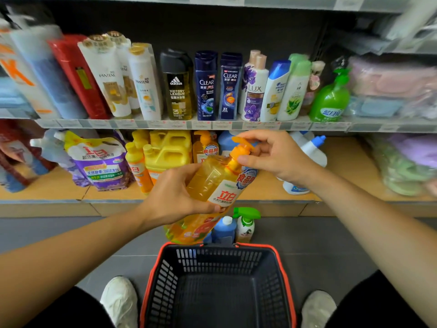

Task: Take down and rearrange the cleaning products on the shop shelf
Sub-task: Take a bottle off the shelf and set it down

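I hold a large orange dish-soap pump bottle (208, 185) tilted in front of the lower shelf. My left hand (175, 192) wraps around its body from the left. The fingers of my right hand (272, 155) pinch its orange pump head at the top. Behind it on the lower shelf (343, 162) stand more yellow and orange detergent bottles (165, 152), a purple refill pouch (101, 162) and a white bottle with a blue cap (312, 147).
A black shopping basket with a red rim (217, 285) sits on the grey floor between my shoes. A blue bottle (224, 229) and a green-trigger spray bottle (246, 223) stand on the floor behind it. Shampoo bottles (205, 86) line the upper shelf.
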A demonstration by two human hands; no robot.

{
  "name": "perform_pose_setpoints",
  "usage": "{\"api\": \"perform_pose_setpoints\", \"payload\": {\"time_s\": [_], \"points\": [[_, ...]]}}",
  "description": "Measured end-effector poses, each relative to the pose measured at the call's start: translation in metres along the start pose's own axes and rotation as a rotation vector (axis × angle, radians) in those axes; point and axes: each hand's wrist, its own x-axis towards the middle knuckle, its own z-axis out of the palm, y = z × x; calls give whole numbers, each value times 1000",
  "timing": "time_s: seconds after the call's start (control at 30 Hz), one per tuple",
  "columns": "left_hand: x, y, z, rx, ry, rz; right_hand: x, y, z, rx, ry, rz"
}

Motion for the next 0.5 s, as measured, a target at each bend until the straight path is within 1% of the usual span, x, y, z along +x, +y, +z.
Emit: {"api": "perform_pose_setpoints", "payload": {"time_s": [0.07, 0.2, 0.27, 0.37, 0.43, 0.5], "points": [[-3, 5, 4, 76, 41, 17, -7, 7, 4, 67, 35, 49], [-10, 12, 21, 426, 221, 56, -13, 17, 24, 76, 235, 144], [-10, 12, 26, 501, 230, 78, -14, 18, 26, 83, 271, 199], [-6, 13, 22, 456, 161, 53, -13, 17, 17, 119, 195, 192], [-3, 12, 16, 328, 74, 23, -12, 16, 11, 178, 119, 178], [-1, 11, 12, 141, -10, -6, -13, 16, 7, 304, 65, 194]]}}
